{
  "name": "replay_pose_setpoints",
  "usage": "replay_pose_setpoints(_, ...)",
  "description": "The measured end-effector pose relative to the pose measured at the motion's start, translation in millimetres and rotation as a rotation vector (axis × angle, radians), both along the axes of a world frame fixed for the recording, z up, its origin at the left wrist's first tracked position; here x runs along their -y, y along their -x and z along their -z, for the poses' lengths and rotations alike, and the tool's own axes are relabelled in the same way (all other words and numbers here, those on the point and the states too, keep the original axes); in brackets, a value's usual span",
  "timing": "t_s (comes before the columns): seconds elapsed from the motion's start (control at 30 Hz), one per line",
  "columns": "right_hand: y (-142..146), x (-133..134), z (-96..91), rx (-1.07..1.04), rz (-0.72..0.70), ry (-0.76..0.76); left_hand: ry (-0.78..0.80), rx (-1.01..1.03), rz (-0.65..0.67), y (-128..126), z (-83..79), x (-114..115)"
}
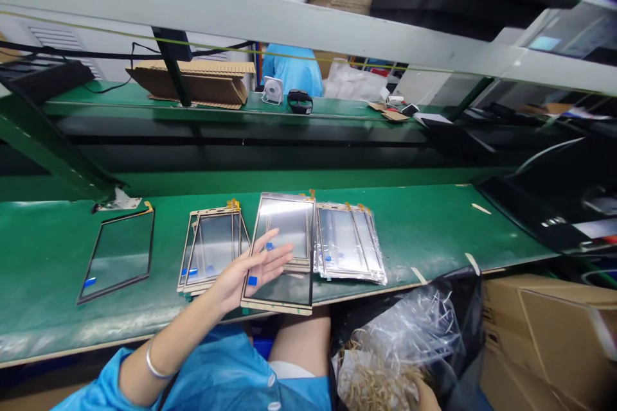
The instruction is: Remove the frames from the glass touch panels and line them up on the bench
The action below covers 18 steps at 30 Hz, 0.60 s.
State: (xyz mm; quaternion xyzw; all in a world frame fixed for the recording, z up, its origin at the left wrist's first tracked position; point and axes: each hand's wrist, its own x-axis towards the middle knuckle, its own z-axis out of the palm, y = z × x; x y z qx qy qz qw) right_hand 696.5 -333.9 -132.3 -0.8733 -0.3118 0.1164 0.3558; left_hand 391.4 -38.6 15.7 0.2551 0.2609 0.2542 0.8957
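Note:
My left hand (250, 268) reaches over the green bench (434, 225) with its fingers stretched and spread, lying on the left edge of a thin glass panel (284, 292) that overhangs the bench's front edge. A blue tab sits on the panel just below my fingers. Behind it lies a stack of similar panels (289, 221). Another stack (212, 250) lies to the left of my hand, and wrapped panels (349, 241) lie to the right. A small patch of what may be my right hand (424, 398) shows at the bottom edge by a plastic bag, with its fingers hidden.
A single dark-framed panel (118, 253) lies at the left of the bench. A crumpled plastic bag (405, 334) and cardboard boxes (554, 334) stand below the bench at right. Cardboard sheets (197, 80) rest on the rear shelf, and a person in blue (294, 70) works beyond it.

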Motion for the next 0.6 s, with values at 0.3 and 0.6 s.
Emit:
replay_pose_setpoints(0.3, 108.3, -140.0, -135.3, -0.399, -0.723, -0.187, -0.221, 0.062, -0.072, -2.6, -13.6, 22.7)
replay_pose_setpoints(0.6, 130.8, -156.2, -143.8, 0.128, -0.847, -0.201, -0.439, -0.006, -0.167, 17.0, -24.2, 38.1)
